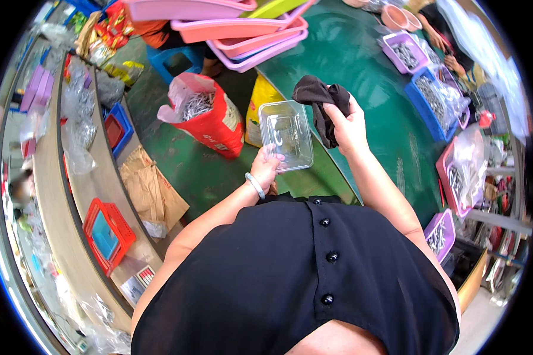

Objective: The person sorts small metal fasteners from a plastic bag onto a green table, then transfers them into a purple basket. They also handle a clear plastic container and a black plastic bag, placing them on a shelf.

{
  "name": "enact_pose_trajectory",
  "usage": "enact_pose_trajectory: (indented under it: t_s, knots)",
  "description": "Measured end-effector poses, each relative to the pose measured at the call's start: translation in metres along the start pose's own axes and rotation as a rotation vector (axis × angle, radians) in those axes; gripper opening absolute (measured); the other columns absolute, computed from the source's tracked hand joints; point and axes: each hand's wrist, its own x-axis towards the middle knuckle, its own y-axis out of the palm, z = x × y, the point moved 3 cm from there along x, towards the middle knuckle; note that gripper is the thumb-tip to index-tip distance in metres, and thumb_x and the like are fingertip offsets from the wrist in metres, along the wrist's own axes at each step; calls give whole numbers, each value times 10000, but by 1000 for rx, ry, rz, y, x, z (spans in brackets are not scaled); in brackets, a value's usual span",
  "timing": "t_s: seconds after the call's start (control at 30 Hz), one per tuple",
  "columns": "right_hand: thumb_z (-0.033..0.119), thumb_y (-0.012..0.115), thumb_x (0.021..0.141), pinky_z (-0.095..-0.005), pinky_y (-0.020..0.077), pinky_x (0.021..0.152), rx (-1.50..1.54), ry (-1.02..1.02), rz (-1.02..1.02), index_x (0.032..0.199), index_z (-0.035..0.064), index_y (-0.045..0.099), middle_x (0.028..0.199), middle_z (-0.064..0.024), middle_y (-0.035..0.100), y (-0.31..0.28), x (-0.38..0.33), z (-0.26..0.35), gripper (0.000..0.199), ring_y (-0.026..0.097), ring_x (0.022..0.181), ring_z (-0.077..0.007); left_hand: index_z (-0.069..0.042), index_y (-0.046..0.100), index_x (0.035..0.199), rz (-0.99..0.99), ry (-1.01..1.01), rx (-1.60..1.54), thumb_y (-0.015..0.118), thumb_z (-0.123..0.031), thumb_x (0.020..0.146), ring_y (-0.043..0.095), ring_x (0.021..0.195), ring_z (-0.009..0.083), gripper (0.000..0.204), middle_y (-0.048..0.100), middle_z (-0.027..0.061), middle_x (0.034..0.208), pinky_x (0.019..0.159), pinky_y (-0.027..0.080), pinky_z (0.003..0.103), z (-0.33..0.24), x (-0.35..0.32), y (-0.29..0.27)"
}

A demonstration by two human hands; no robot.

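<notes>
My left hand (265,165) grips a clear plastic food container (287,133) by its near left corner, thumb over the rim. A light bangle sits on that wrist. The container is tilted and looks see-through, with a small pale curved mark on it. To its right, my right hand (350,127) is closed round a bunched dark brown cloth (323,100), whose folds hang down below the fingers. The cloth is close to the container's upper right corner; whether they touch I cannot tell. Both hands are above the edge of a green table (361,53).
A red and white sack (216,127) of metal pieces stands on the floor, a yellow bag (260,97) beside it. Stacked pink and purple trays (237,29) are at the far side. A blue bin (432,100) and other bins line the table's right. Wooden shelves (80,165) run along the left.
</notes>
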Motion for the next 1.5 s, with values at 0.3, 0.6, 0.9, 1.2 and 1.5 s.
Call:
enact_pose_trajectory:
  t_s: [0.3,0.6,0.9,1.2,1.5]
  knots:
    - [-82,602,659,-333,393,916,-545,-564,602,1071,43,571,1082,-134,565,98,19,7,433,515,1067,-264,-22,230,1362,7,14,-21,485,-53,795,572,813,203,623,577,110,939,730,468,314,-27,-31,-64]
    - [-59,594,620,-391,408,901,-741,-996,1115,1040,82,587,1118,-114,552,190,18,8,443,492,1064,-333,-14,271,1347,-174,145,-36,490,-66,808,577,814,169,585,608,94,912,759,459,299,-21,-73,-102]
    - [-72,591,675,-348,396,918,-479,-685,1219,1069,47,569,1108,-151,552,230,10,-47,413,518,1075,-309,-53,295,1343,-564,61,-240,516,-68,775,582,810,189,610,598,102,945,675,446,293,31,-127,-127]
    - [22,553,796,-316,392,907,-440,-80,1473,1124,-7,525,1064,-160,574,312,-31,-153,330,536,1041,-271,-77,290,1338,-971,18,-560,492,-79,818,589,863,260,557,584,147,1005,730,469,357,108,-195,-178]
    - [167,575,806,-398,413,863,-971,-687,1822,1197,132,507,1179,-188,497,439,-97,-182,398,486,1065,-349,-89,332,1296,-1227,47,-996,468,-31,801,591,747,279,516,574,194,953,612,502,377,192,-223,-248]
